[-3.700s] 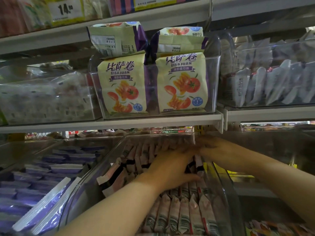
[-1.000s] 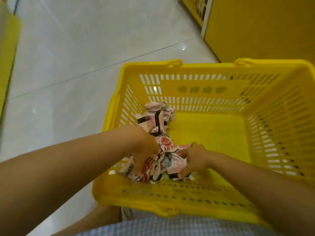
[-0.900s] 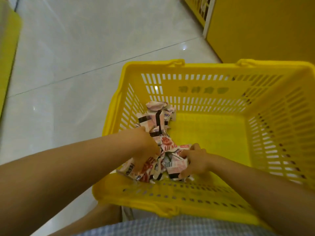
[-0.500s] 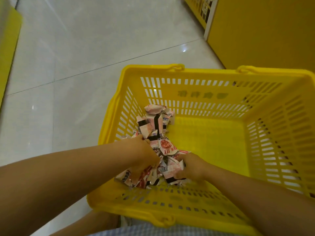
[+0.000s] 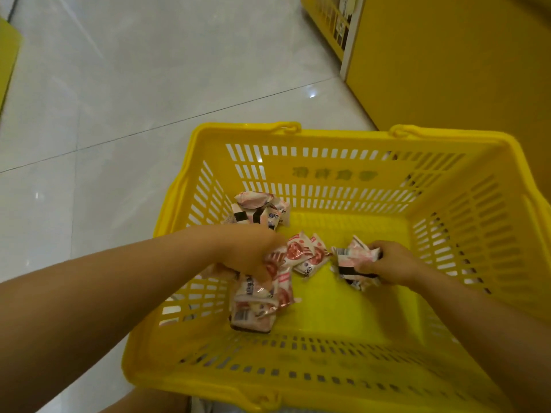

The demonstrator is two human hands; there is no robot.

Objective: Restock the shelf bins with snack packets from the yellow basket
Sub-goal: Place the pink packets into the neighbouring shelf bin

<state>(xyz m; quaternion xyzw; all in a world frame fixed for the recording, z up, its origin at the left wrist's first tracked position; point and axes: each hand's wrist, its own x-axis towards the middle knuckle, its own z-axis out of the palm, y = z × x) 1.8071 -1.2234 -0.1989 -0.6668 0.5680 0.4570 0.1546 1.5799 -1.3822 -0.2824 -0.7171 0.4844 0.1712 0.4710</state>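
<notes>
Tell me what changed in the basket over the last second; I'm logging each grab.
The right hand drew away to the right, gripping a bunch of packets split from the heap. The left hand keeps gripping the rest of the heap. The small pile by the far wall and the yellow basket stayed put.

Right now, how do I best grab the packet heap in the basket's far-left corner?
Probably pinch the puffed top packet from above and the right: the basket walls close its left and far sides, while bare floor lies open on its right.
</notes>
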